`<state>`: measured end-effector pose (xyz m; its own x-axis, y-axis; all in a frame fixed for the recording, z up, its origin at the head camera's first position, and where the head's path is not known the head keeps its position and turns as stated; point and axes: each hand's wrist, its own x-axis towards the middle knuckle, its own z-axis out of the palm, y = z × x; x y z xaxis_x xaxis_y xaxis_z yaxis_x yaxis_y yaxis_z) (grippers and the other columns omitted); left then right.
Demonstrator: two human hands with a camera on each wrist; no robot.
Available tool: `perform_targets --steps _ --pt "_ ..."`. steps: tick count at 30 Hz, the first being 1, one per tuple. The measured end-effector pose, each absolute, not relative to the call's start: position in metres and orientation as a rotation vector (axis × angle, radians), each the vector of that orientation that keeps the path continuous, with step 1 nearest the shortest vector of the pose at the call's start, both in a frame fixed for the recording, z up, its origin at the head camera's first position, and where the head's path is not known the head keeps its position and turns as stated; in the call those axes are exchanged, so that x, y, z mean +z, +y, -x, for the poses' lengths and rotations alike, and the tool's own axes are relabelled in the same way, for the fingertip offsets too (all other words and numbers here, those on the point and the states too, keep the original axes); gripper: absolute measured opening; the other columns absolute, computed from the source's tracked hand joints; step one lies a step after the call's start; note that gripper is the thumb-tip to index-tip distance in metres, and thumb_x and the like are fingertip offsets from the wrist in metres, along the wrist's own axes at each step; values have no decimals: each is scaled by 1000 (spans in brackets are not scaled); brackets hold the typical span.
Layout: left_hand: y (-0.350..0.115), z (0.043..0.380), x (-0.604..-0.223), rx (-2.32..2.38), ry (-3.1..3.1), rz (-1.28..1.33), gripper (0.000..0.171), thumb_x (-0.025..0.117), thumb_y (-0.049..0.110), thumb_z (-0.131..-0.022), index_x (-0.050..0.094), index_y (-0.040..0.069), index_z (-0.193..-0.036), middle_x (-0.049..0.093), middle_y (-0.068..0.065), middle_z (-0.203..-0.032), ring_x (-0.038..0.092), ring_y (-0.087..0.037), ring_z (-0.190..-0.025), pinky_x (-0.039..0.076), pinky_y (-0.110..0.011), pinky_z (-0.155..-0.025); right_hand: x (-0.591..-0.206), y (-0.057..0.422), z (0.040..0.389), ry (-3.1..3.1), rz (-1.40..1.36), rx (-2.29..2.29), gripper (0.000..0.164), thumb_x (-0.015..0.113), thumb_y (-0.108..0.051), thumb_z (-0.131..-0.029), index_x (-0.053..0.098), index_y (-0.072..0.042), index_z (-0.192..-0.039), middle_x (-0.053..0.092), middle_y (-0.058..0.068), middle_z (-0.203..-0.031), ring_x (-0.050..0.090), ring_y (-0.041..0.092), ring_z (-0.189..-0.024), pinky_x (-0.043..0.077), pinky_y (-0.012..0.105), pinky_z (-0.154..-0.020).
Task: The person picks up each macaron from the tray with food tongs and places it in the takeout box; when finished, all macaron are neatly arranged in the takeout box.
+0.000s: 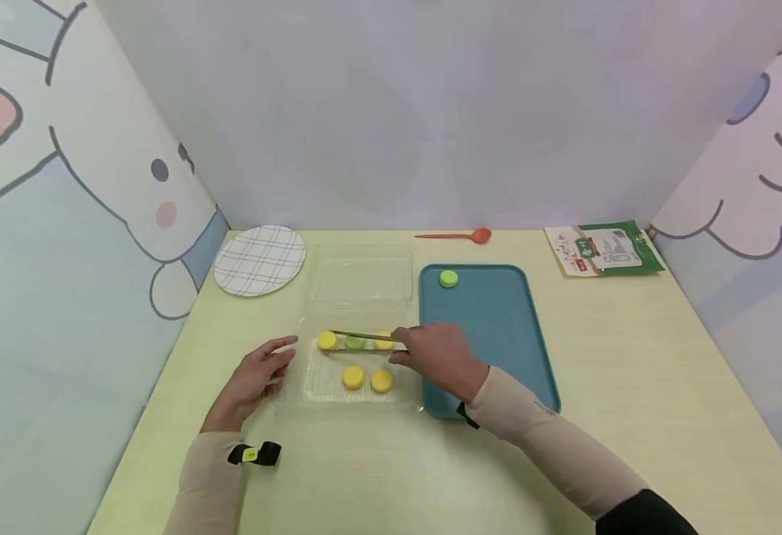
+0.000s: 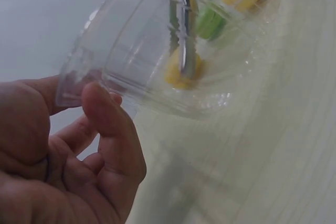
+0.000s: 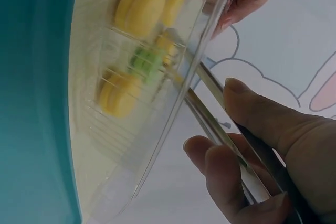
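Note:
My right hand (image 1: 440, 355) grips metal tongs (image 3: 212, 124) that reach across a clear plastic box (image 2: 126, 30). The tongs' tips lie around a yellow macaron (image 1: 327, 340) in the box's back left; in the left wrist view they touch it. Beside it in the same row are a green macaron (image 1: 355, 341) and a yellow macaron (image 1: 384, 344), partly behind the tongs. Two more yellow macarons (image 1: 353, 377) sit in the front row. At the box's left edge, my left hand (image 1: 257, 379) pinches the rim between thumb and fingers.
A blue tray (image 1: 491, 327) stands right of the box, with one green macaron (image 1: 448, 279) in its back left corner. Behind lie the box's raised lid (image 1: 362, 279), a checked plate (image 1: 260, 260), a red spoon (image 1: 480, 235) and a green-white packet (image 1: 604, 249).

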<state>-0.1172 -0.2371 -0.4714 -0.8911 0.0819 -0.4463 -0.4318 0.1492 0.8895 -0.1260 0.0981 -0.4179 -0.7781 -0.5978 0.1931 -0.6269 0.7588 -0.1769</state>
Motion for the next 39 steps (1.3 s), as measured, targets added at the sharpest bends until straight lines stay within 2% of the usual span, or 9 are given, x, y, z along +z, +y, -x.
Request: perform_targets --steps 15,23,30,39 --pt "-237 117 -472 1806 2041 314 51 57 29 -105 44 7 -150 47 1 -79 42 -10 -65 40 -24 -58 -412 96 126 -2835 -958 344 34 81 -38 -84 76 -13 -105 68 -3 -71 60 12 -56 39 27 -43" --pt "-238 116 -472 1811 2030 332 51 57 28 -105 45 7 -150 49 2 -80 44 -9 -65 41 -24 -57 -414 103 124 -2846 -954 468 34 82 -35 -84 75 -12 -106 72 -1 -80 67 13 -68 46 28 -50" --pt "-238 115 -472 1809 2032 333 50 57 28 -105 45 7 -150 50 2 -81 44 -9 -65 41 -23 -57 -418 113 121 -2781 -969 542 34 83 -34 -83 75 -10 -106 74 2 -84 68 13 -70 50 29 -55" --pt "-237 114 -471 1831 2026 320 50 57 27 -105 44 7 -150 50 2 -80 44 -9 -65 40 -24 -57 -419 123 117 -2768 -961 641 35 83 -33 -83 75 -11 -109 74 0 -87 68 11 -70 48 24 -55"
